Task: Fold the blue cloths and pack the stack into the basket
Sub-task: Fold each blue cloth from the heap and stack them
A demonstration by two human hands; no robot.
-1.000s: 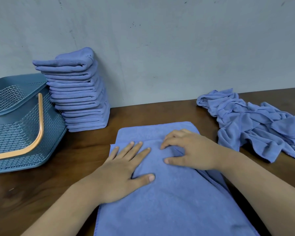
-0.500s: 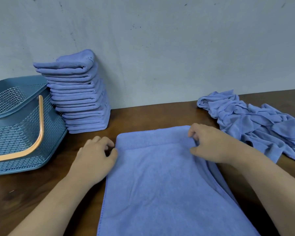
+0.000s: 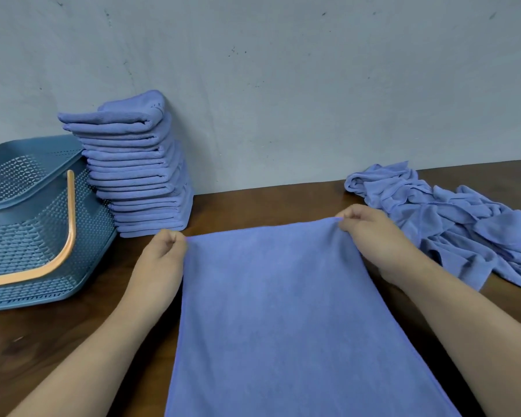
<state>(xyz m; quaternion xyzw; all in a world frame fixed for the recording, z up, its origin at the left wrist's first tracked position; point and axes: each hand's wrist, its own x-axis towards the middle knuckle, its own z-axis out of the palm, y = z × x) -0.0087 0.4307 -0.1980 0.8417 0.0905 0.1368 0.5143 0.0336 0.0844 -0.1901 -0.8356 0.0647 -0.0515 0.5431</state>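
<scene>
A blue cloth (image 3: 283, 311) is stretched in front of me over the brown table. My left hand (image 3: 161, 260) pinches its far left corner, and my right hand (image 3: 373, 236) pinches the far right corner; the far edge is lifted a little and pulled taut between them. A tall stack of folded blue cloths (image 3: 139, 167) stands against the wall at the back left. Beside it on the left sits the blue mesh basket (image 3: 18, 236) with an orange handle. A heap of unfolded blue cloths (image 3: 463, 227) lies at the right.
A grey wall (image 3: 283, 85) closes off the table's far edge. Bare brown table (image 3: 268, 203) shows between the stack and the heap, and in front of the basket.
Both hands left the middle of the cloth, went out to its far corners and took hold of them. The far edge is now raised and drawn straight.
</scene>
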